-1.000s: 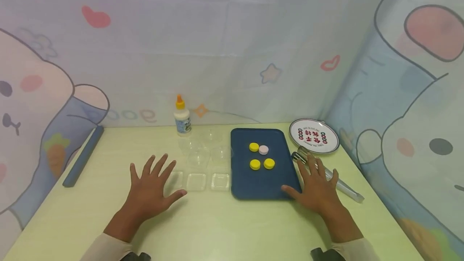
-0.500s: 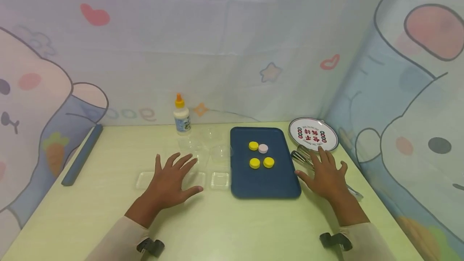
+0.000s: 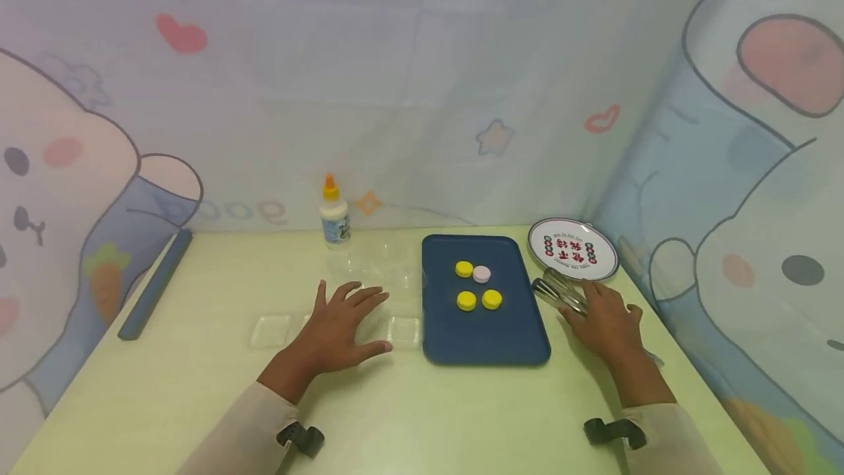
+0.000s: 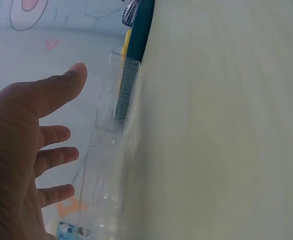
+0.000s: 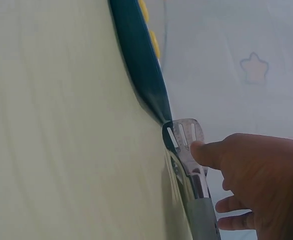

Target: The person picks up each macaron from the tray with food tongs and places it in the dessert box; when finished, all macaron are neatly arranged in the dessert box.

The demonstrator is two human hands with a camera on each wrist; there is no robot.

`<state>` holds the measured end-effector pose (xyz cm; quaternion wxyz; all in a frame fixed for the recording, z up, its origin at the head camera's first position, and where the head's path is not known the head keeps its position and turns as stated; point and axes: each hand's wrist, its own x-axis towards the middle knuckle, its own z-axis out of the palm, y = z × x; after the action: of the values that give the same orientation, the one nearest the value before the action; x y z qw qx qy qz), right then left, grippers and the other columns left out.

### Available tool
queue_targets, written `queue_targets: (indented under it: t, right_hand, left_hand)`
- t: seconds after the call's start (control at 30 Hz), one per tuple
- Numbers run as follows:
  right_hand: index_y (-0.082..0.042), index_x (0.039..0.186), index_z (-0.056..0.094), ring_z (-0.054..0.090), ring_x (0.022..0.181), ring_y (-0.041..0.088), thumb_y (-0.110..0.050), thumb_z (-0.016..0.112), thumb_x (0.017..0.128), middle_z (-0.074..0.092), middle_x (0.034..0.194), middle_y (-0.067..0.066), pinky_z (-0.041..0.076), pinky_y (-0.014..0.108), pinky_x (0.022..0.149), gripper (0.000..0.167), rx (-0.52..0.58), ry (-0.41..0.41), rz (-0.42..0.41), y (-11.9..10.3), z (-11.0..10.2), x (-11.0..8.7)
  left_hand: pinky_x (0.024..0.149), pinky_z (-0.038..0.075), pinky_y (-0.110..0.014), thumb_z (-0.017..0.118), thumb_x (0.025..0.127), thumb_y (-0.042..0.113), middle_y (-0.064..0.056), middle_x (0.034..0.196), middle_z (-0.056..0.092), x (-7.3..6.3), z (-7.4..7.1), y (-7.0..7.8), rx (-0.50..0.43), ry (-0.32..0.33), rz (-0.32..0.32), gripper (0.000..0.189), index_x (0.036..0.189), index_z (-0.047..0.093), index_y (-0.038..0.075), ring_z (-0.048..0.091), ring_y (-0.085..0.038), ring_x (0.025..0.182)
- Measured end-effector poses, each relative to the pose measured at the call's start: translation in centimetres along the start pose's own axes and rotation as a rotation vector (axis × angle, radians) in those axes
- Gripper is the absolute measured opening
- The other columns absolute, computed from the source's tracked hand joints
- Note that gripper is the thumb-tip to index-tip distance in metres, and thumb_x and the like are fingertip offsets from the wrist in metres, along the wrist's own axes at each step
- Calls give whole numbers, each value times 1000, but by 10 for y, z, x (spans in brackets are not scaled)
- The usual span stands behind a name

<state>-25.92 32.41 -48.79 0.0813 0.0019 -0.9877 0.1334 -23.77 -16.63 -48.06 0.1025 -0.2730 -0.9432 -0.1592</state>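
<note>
In the head view my right hand (image 3: 606,319) is over a pair of metal tongs (image 3: 565,292) beside the blue tray (image 3: 486,341). The right wrist view shows the thumb (image 5: 206,154) beside the slotted head of the tongs (image 5: 187,142) and the fingers behind the grey handle (image 5: 204,217), not wrapped round it. My left hand (image 3: 335,332) hovers with spread fingers over a row of small clear plastic boxes (image 3: 404,330) and partly hides them. Up close, these clear boxes (image 4: 109,100) stand past its fingertips, and nothing is in the palm.
On the tray sit several yellow round pieces (image 3: 491,300) and a pale pink one (image 3: 481,274). An oval plate (image 3: 573,249) with red lettering lies behind the tongs. A glue bottle (image 3: 335,220) stands at the back, and a blue-grey bar (image 3: 155,286) lies far left.
My left hand has moved right, over the clear boxes. My right hand has shifted right off the tray's edge, then lowered toward the tongs with its fingers drawn closer together.
</note>
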Motion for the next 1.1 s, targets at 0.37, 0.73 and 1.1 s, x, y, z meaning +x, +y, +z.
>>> queue_targets:
  t: [0.37, 0.73, 1.1]
  right_hand:
    - [3, 155, 51, 55, 137, 58, -40, 67, 106, 59, 149, 35, 34, 83, 102, 68, -5, 31, 20, 11, -2, 2]
    - [3, 145, 60, 65, 126, 57, -32, 71, 105, 68, 136, 36, 38, 80, 99, 55, -9, 13, -1, 16, 4, -3]
    - [1, 132, 69, 70, 117, 57, -24, 75, 102, 75, 122, 33, 44, 75, 87, 39, 23, 32, -18, 19, 11, -2]
  left_hand:
    - [121, 12, -92, 80, 93, 58, -3, 161, 61, 17, 9, 7, -65, -19, 51, 80, 159, 57, 20, 45, -42, 156]
    - [121, 9, -92, 79, 95, 58, -2, 160, 61, 9, 15, 10, -15, -19, 58, 76, 158, 58, 21, 44, -40, 157]
    - [119, 10, -94, 80, 95, 54, -3, 157, 64, 8, 16, 9, -39, -39, 28, 71, 155, 61, 20, 47, -42, 155]
